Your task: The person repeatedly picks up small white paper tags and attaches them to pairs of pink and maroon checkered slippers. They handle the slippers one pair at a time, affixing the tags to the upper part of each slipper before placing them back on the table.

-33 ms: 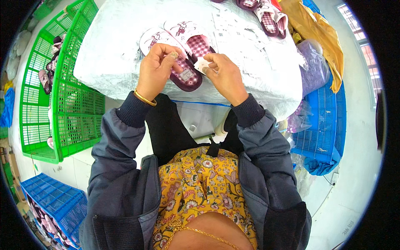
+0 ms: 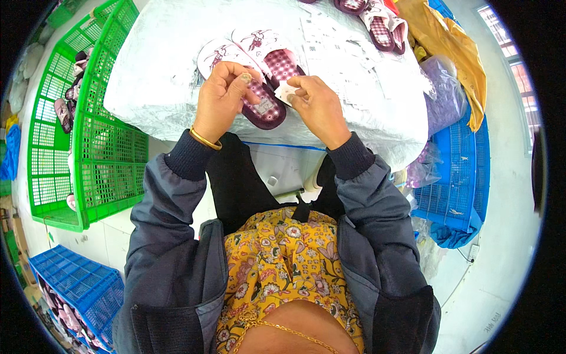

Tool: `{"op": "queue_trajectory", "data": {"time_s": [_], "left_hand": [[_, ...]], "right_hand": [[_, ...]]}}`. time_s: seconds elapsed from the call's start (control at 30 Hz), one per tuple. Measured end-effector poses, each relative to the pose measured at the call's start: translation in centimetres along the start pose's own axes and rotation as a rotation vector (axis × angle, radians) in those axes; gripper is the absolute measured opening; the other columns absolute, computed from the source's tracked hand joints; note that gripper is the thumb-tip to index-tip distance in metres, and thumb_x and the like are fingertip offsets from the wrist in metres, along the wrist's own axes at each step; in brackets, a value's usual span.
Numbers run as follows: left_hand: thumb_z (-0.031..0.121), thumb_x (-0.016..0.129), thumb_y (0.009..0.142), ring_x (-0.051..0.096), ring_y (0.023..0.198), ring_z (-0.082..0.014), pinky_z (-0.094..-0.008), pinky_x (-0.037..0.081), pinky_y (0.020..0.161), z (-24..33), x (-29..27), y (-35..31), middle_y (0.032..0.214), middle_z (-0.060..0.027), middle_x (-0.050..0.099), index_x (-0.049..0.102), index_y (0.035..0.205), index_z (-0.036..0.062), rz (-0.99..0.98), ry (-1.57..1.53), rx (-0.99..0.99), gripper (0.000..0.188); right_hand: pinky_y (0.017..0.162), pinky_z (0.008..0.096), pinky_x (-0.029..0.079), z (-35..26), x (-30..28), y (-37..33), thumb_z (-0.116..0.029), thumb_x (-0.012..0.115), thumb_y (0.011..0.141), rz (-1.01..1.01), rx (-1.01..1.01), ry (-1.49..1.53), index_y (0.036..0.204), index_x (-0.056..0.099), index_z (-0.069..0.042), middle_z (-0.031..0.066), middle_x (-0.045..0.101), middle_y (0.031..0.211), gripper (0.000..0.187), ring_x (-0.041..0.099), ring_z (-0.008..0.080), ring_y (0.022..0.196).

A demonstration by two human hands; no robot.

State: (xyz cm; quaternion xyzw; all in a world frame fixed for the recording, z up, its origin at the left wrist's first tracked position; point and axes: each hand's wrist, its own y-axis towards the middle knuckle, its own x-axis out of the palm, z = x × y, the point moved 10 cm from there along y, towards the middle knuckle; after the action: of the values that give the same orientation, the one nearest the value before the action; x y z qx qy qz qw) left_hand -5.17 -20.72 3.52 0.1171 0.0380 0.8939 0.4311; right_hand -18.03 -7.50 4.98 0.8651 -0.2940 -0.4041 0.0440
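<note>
A pair of slippers lies at the near edge of the white-covered table (image 2: 159,71), with pale printed uppers and maroon checked insoles. Over the left slipper (image 2: 266,117) is my left hand (image 2: 224,97), thumb and fingertips closed together; whatever they pinch, if anything, is too small to make out. A small pale label (image 2: 263,105) lies on that slipper's insole. My right hand (image 2: 318,106) pinches a small white paper slip (image 2: 284,92) just beside it. Behind the slip, the right slipper (image 2: 280,64) touches its mate, its heel partly hidden by my right hand.
Several small printed labels (image 2: 336,53) are spread over the table's right half. More slippers (image 2: 380,32) sit at the far right. Green crates (image 2: 112,130) stand at left, a blue crate (image 2: 76,283) at lower left. Purple plastic bags (image 2: 442,94) and blue crates (image 2: 454,171) border the right.
</note>
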Motion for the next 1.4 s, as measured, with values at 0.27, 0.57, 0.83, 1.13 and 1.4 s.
{"op": "queue_trajectory", "data": {"time_s": [0.27, 0.57, 0.83, 1.13, 1.4], "left_hand": [[0.009, 0.053, 0.1, 0.055, 0.062, -0.0039, -0.0177, 0.04, 0.052, -1.6, 0.3, 0.3, 0.086, -0.0021, 0.061, 0.057, 0.1, 0.0024, -0.062, 0.211, -0.035, 0.008], [0.003, 0.06, 0.094, 0.056, 0.073, -0.0059, -0.0213, 0.048, 0.066, -1.7, 2.4, 1.3, 0.086, 0.0004, 0.062, 0.065, 0.105, -0.0014, -0.132, 0.378, 0.014, 0.013], [0.011, 0.07, 0.088, 0.057, 0.065, -0.0094, -0.0261, 0.047, 0.06, -2.0, 3.1, 2.0, 0.076, -0.0043, 0.064, 0.061, 0.093, 0.0008, -0.147, 0.396, 0.035, 0.015], [0.012, 0.071, 0.087, 0.053, 0.063, -0.0082, -0.0259, 0.044, 0.057, -1.9, 3.2, 2.1, 0.072, -0.0025, 0.059, 0.059, 0.091, 0.0015, -0.157, 0.444, 0.033, 0.016], [0.005, 0.065, 0.086, 0.051, 0.063, -0.0088, -0.0257, 0.043, 0.057, -1.5, 3.5, 2.1, 0.074, -0.0025, 0.057, 0.057, 0.091, 0.002, -0.179, 0.512, 0.044, 0.01]], "right_hand": [[0.071, 0.0394, 0.051, -0.7, 0.3, 0.7, -0.013, 0.07, 0.08, 0.012, -0.057, -0.195, 0.09, 0.07, -0.008, 0.0079, 0.066, 0.091, 0.011, 0.065, 0.03, 0.082], [0.068, 0.0362, 0.051, -0.7, 0.0, 0.8, -0.012, 0.071, 0.082, 0.124, -0.126, -0.038, 0.091, 0.069, -0.008, 0.0075, 0.065, 0.091, 0.01, 0.064, 0.0273, 0.079], [0.067, 0.0344, 0.052, -0.5, 0.0, 0.6, -0.014, 0.074, 0.083, 0.159, -0.103, 0.01, 0.092, 0.069, -0.007, 0.0067, 0.065, 0.091, 0.012, 0.065, 0.0249, 0.078], [0.067, 0.033, 0.052, -0.5, 0.1, 0.7, -0.013, 0.075, 0.082, 0.147, -0.11, 0.02, 0.091, 0.07, -0.008, 0.0055, 0.066, 0.091, 0.012, 0.065, 0.0234, 0.077], [0.067, 0.0336, 0.053, -1.1, 0.3, 0.6, -0.012, 0.074, 0.08, 0.135, -0.223, -0.008, 0.091, 0.069, -0.01, 0.0048, 0.064, 0.089, 0.013, 0.065, 0.0238, 0.078]]}}
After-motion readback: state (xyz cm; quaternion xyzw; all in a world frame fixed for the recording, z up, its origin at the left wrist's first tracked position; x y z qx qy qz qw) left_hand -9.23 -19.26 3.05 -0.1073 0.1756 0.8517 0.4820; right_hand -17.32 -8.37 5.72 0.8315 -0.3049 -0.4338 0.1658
